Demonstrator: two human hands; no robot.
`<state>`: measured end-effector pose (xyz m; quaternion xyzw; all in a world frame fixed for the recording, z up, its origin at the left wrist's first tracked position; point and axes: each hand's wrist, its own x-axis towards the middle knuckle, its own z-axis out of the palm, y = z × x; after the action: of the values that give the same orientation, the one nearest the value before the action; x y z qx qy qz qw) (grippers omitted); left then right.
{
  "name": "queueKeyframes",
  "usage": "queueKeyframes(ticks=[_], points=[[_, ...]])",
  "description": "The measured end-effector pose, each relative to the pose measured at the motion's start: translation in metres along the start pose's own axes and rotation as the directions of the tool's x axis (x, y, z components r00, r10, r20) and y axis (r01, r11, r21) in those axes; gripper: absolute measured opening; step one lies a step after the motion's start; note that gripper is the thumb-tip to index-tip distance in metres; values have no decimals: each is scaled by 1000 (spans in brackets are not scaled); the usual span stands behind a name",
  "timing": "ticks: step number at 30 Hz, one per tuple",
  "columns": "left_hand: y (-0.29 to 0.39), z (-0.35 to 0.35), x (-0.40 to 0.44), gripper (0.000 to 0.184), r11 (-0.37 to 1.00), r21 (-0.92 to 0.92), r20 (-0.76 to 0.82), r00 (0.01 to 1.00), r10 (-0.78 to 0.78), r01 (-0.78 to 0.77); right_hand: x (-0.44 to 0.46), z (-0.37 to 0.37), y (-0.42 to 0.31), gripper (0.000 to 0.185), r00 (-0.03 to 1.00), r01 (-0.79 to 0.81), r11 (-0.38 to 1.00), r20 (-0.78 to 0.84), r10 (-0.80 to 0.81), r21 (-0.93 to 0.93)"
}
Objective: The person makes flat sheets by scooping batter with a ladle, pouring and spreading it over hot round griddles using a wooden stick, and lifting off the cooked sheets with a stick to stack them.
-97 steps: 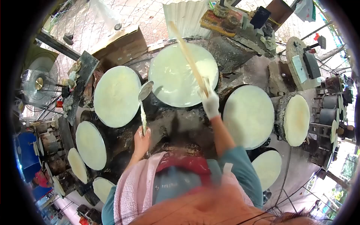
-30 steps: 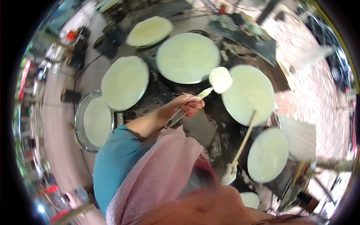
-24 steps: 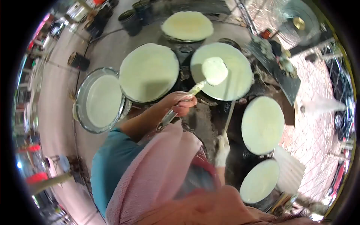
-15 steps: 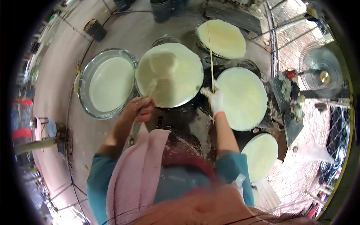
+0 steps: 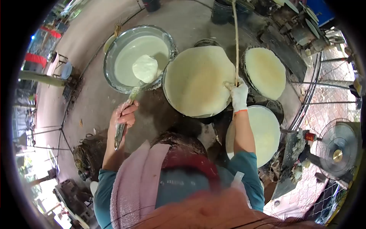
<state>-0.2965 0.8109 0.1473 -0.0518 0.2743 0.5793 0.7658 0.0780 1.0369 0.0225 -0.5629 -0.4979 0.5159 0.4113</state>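
Note:
My left hand (image 5: 125, 114) is closed around the handle of a ladle (image 5: 145, 68), whose coated round bowl is over the right part of a metal basin (image 5: 108, 63). Pale, creamy batter (image 5: 127, 49) lies in the basin. In a white glove with an orange cuff, my right hand (image 5: 238, 96) grips a long thin stick (image 5: 236, 42) that points away from me. Its fingertips are at the right edge of a large, thin round sheet of batter (image 5: 200, 80) on the middle round pan; whether they touch it I cannot tell.
Another pale round sheet (image 5: 265, 72) lies at the back right, and one more (image 5: 255, 133) sits close by my right forearm. A standing fan (image 5: 337, 145) is at the far right. Dark buckets (image 5: 221, 11) stand at the back.
The view has swung, so the pans sit elsewhere in it. My left hand has brought the ladle from near the middle pan to the basin. My right hand, still on the stick, is now beside the middle sheet.

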Motion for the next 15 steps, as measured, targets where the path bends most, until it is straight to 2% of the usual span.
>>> queueKeyframes(ticks=[2, 4, 6, 8, 10, 12, 13, 15], points=[[-1, -2, 1, 27, 1000, 12, -13, 1000, 28, -27, 14, -7, -4, 31, 998, 44, 993, 35, -47, 106], [-4, -2, -1, 27, 996, 72, -21, 998, 59, -58, 7, -24, -61, 36, 997, 2, 990, 75, -12, 141], [-4, 4, 1, 27, 979, 184, -6, 996, 86, -83, 21, -52, -94, 41, 997, 51, 997, 56, -55, 62], [-4, 8, 6, 26, 980, 178, -13, 996, 90, -86, 45, -86, -125, 43, 999, 38, 994, -1, -39, -104], [-5, 9, 18, 25, 989, 135, 17, 998, 54, -56, 67, -124, -163, 41, 989, 146, 968, 41, -141, -203], [-7, 8, 30, 25, 998, 58, 78, 997, 2, -6, 89, -164, -198, 37, 957, 289, 814, 118, -266, -505], [-11, 10, 34, 24, 1000, -9, 96, 995, -1, 2, 75, -162, -229, 36, 959, 270, 731, 111, -259, -627], [-22, 25, 40, 25, 998, 9, 15, 998, 57, -57, 86, -172, -236, 33, 882, 367, 392, 182, -436, -844]])
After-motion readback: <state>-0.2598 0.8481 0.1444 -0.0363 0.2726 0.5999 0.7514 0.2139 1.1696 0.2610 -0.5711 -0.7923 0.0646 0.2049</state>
